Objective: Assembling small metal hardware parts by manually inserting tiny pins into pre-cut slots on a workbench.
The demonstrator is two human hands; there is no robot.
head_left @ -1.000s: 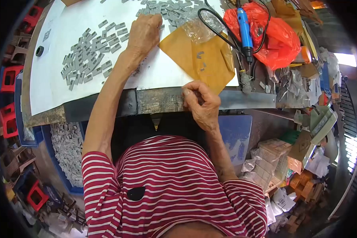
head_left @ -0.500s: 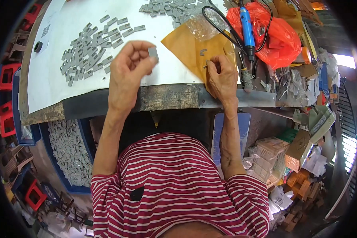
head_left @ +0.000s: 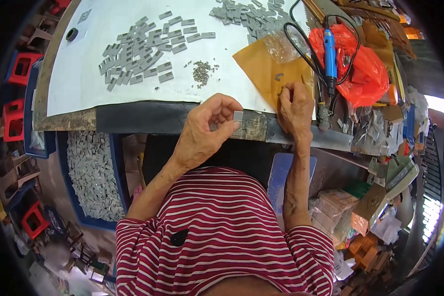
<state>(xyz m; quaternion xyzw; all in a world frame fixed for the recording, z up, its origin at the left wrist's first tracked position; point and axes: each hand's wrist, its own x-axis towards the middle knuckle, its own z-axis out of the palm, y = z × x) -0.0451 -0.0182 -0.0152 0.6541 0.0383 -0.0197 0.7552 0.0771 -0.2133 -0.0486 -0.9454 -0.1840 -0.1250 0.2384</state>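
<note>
Just over the table's front edge, my left hand (head_left: 207, 129) pinches a small grey rectangular block (head_left: 238, 116) between thumb and fingertips. My right hand (head_left: 296, 109) is closed at the brown paper sheet (head_left: 261, 61), thumb and forefinger pressed together; whatever lies between them is too small or hidden to name. A little beyond those fingers, small dark grey curved pieces (head_left: 279, 77) lie on the paper. Many matching grey blocks (head_left: 143, 52) are spread over the white table sheet (head_left: 91, 81) at the left. Nearer my left hand is a heap of tiny metal parts (head_left: 201, 74).
A blue corded screwdriver-like tool (head_left: 330, 56) lies against a red plastic bag (head_left: 362, 74) on the right. More grey pieces (head_left: 249, 17) are piled at the back, beside clear plastic wrap (head_left: 283, 47). Below the table, a blue crate (head_left: 74, 190) holds grey pieces.
My left hand has come back toward me to the table edge with the grey block, uncovering the tiny metal parts. My right hand stays closed at the paper. The whole view has shifted.
</note>
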